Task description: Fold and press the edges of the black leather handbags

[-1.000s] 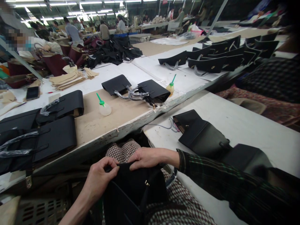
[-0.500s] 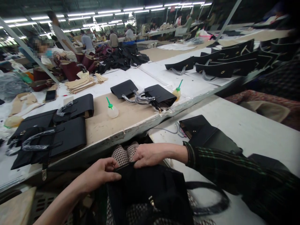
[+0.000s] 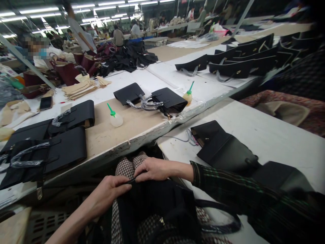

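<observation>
A black handbag [image 3: 165,200] lies across my lap, over the checked cloth [image 3: 124,169] on my legs. My left hand [image 3: 115,188] pinches the bag's far edge at its left corner between thumb and fingers. Close beside it, my right hand [image 3: 152,169] grips the same edge, the two thumbs nearly meeting. One plastic-wrapped handle [image 3: 223,217] sticks out to the right of the bag. A small gold-coloured metal fitting [image 3: 161,221] shows on its near side. The bag's underside is hidden.
Several black bags [image 3: 68,145] rest on the long table at left, with two more [image 3: 169,101] mid-table. Squeeze bottles with green nozzles [image 3: 116,119] stand near them. Black bag pieces [image 3: 223,145] lie on the white table [image 3: 279,135] at right. A plastic crate [image 3: 48,223] sits low at left.
My left hand has closed its pinch on the bag's edge, its fingers now pressed together. My right hand has shifted slightly left toward it. The whole view has moved a little.
</observation>
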`<move>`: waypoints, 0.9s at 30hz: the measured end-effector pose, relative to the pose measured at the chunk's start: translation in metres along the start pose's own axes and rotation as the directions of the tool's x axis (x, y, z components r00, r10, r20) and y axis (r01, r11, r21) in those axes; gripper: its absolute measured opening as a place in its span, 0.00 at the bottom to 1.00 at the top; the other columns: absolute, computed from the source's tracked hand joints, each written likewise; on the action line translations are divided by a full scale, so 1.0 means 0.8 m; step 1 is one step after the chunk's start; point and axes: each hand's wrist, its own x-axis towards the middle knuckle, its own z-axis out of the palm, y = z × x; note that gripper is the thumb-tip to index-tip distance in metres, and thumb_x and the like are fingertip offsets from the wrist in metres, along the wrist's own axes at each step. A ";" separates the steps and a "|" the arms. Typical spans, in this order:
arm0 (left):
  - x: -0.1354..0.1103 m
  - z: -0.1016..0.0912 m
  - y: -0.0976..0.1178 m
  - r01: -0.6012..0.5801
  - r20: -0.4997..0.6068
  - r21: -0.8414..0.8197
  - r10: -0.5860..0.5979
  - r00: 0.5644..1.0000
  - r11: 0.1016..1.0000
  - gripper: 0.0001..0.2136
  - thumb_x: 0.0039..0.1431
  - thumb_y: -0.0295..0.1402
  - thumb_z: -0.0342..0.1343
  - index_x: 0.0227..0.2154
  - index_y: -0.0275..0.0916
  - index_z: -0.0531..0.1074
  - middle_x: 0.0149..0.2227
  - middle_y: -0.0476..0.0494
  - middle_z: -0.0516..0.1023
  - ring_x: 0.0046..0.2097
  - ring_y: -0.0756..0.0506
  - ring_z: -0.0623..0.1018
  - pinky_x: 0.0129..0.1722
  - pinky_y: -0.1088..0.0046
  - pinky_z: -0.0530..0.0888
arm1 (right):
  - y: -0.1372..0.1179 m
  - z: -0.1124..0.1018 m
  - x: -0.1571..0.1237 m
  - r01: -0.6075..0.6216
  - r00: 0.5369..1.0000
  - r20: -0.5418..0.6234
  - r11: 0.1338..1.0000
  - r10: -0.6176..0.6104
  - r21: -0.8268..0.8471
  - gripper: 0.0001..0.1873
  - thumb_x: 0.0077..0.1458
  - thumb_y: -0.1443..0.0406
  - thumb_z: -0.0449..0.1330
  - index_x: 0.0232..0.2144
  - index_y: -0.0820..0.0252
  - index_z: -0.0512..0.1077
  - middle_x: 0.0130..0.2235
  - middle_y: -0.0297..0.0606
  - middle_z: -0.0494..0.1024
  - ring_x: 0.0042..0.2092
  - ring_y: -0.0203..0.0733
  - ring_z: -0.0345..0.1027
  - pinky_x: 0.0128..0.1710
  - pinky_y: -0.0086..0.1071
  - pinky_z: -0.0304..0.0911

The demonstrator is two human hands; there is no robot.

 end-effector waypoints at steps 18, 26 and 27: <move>-0.003 0.011 0.003 -0.065 -0.075 0.331 0.095 0.993 0.941 0.15 0.61 0.38 0.48 0.22 0.38 0.71 0.22 0.52 0.63 0.26 0.50 0.63 0.26 0.76 0.57 | -0.014 0.025 0.009 0.030 0.997 -0.062 0.984 -0.042 -0.174 0.11 0.55 0.67 0.55 0.31 0.62 0.78 0.23 0.29 0.69 0.26 0.32 0.56 0.29 0.26 0.51; -0.036 0.004 0.003 0.046 0.063 -0.206 -0.033 0.997 0.977 0.15 0.62 0.40 0.51 0.47 0.40 0.75 0.41 0.45 0.79 0.43 0.44 0.76 0.41 0.71 0.73 | -0.035 0.011 -0.013 -0.063 0.998 0.007 0.986 0.065 -0.156 0.15 0.52 0.71 0.52 0.39 0.65 0.76 0.33 0.37 0.76 0.32 0.37 0.64 0.31 0.27 0.55; -0.041 0.005 -0.001 0.054 0.044 -0.284 -0.043 0.998 0.957 0.16 0.62 0.40 0.52 0.49 0.41 0.74 0.44 0.44 0.79 0.46 0.43 0.76 0.44 0.69 0.74 | -0.036 0.010 -0.015 -0.057 0.998 0.013 0.987 0.060 -0.152 0.16 0.52 0.71 0.52 0.40 0.65 0.76 0.34 0.38 0.77 0.33 0.37 0.65 0.32 0.28 0.56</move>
